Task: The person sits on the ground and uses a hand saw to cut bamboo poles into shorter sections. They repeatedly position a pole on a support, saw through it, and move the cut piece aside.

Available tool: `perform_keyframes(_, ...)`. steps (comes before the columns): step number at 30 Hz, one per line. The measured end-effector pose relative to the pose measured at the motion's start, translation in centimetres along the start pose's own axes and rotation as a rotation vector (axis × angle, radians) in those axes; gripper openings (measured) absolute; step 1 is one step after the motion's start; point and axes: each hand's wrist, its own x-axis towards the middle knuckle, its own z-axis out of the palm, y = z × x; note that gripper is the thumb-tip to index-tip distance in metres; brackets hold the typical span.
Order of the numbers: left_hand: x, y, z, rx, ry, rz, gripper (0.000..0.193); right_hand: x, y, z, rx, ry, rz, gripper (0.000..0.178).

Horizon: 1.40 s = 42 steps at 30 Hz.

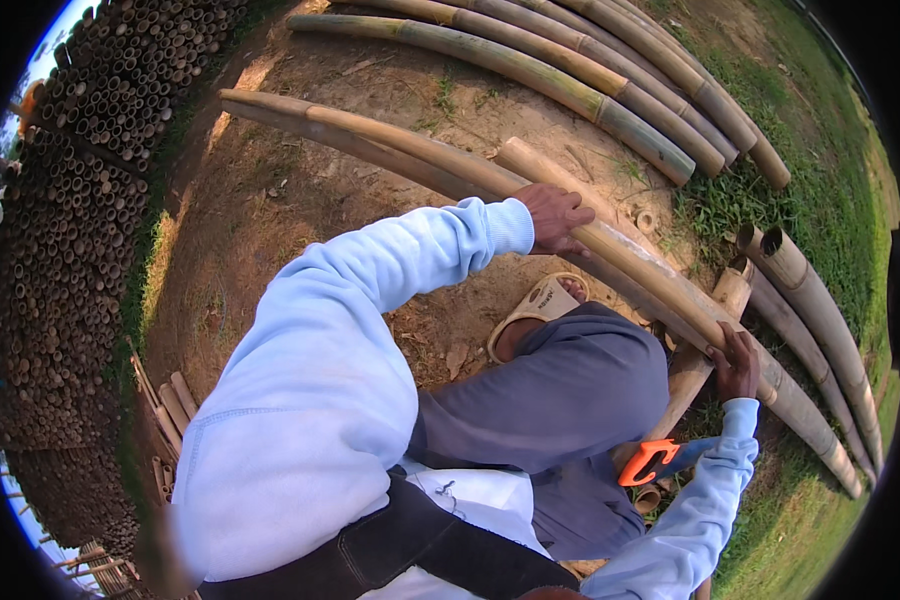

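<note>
A long tan bamboo pole (pixel 642 272) slants from the far left toward the near right, and both my hands are on it. My left hand (pixel 555 218) is closed around it near its middle. Toward its right end my right hand (pixel 736 365) wraps the pole, with part of the fingers hidden. A darker pole (pixel 355 152) lies along its lower side. Just beyond, a thicker bamboo pole (pixel 810 425) runs to the right under my right hand. A short cross log (pixel 686 385) passes beneath the poles.
A handsaw with an orange handle (pixel 648 463) lies by my knee, partly behind my right forearm. Several thick bamboo poles (pixel 610 108) rest on the ground at the far side, more (pixel 805 280) at the right. A tall stack of bamboo (pixel 60 270) stands left. My sandalled foot (pixel 535 310) is below the poles.
</note>
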Motion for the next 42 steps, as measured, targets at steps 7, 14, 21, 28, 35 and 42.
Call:
perform_keyframes(7,1.7,-1.8,2.6,-0.179,-0.088,0.006,0.050,1.5,4.3,4.9,-0.158,0.009,0.029,0.047)
perform_keyframes(14,2.9,-1.7,2.7,-0.176,-0.220,-0.049,0.073,2.4,5.3,6.4,-0.164,0.032,0.016,0.048)
perform_keyframes(21,5.7,1.3,2.9,0.172,-0.303,0.077,0.099,2.8,5.3,6.9,-0.085,-0.018,0.176,0.053)
perform_keyframes(28,11.3,7.7,4.6,0.111,-0.313,0.195,0.123,-1.8,-1.4,11.5,0.295,0.857,0.436,0.042)
perform_keyframes(35,17.3,12.9,7.1,0.011,-0.364,0.235,0.134,-1.4,-6.0,17.5,1.622,0.696,0.988,0.064)
perform_keyframes(42,19.7,13.7,7.8,-0.069,-0.495,0.138,0.123,2.6,-4.5,15.4,1.755,0.760,1.069,0.093)
